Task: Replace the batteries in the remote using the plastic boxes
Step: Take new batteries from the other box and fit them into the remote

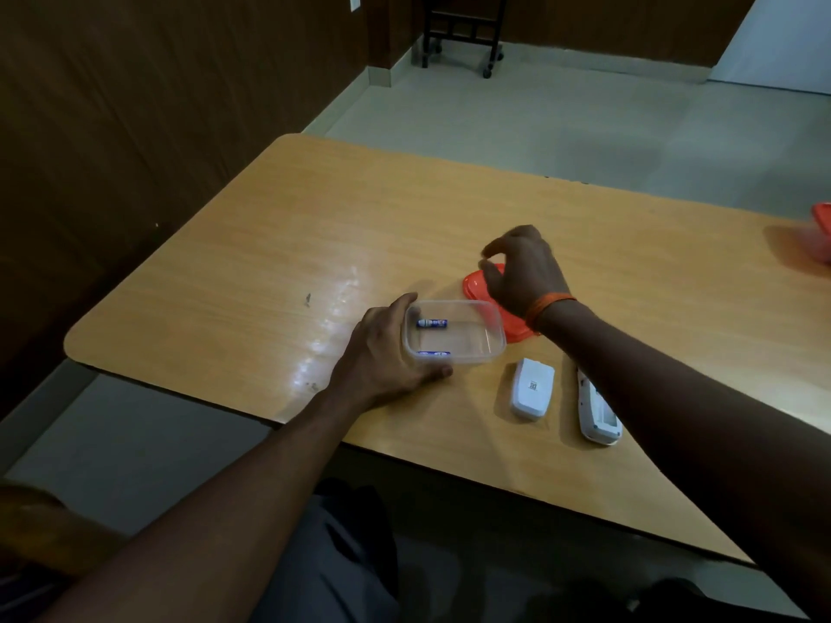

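Status: roughly mid-task, our read.

Done: the clear rectangular plastic box (470, 337) is open, and its orange plastic lid (473, 287) lies flat on the wooden counter (314, 245) just behind it. The white battery cover (532, 388) is off and sits beside the white plastic remote (600, 413). The remote lies face down near the counter's front edge, partly under our right forearm. Its battery bay is exposed and looks empty.

Two blue cylindrical batteries (432, 324) lie apart in the box, one at the far wall and one at the near wall. We can't tell whether they are spent or fresh.

Left: load cells into the bay, refit the cover, close the box. A second orange-lidded box (823, 231) at the far right edge looks untouched.

Hands: the left hand (386, 357) grips the box's left end, thumb on the near wall and fingers over the far rim. The right hand (521, 272) hovers over the lid, fingers curled towards the thumb. We can't tell if it pinches anything.
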